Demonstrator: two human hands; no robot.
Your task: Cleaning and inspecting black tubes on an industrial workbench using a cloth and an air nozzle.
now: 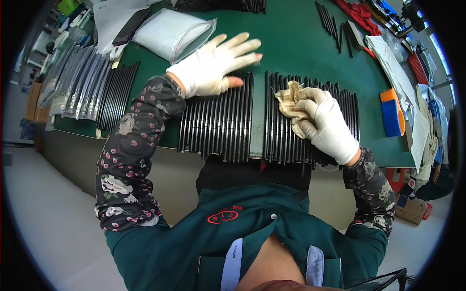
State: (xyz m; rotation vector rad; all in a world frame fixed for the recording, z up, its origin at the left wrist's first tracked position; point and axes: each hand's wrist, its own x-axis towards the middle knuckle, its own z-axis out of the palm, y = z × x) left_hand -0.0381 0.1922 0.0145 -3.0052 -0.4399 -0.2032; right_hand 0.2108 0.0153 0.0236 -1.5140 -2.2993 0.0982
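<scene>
My left hand [213, 63], in a white glove with bare thumb tip, is spread flat over the far ends of a row of thin black rods [218, 123]. Nothing is in it. To the right, across a narrow gap, lies a second row of black rods [286, 140]. Over that row my right hand [327, 123], also gloved in white, is closed on a crumpled cream cloth [292, 107]. The cloth rests against the rods' upper part. Rods in both rows lie side by side, their near ends at the front edge of the green table [291, 43].
Left of the rows are more black rods [119, 94] and rods in clear plastic sleeves [80, 82]. A white foam pack [170, 31] and a dark case [131, 26] lie behind. At right are a blue and orange tape roll [392, 112], papers [400, 82] and loose rods [327, 19].
</scene>
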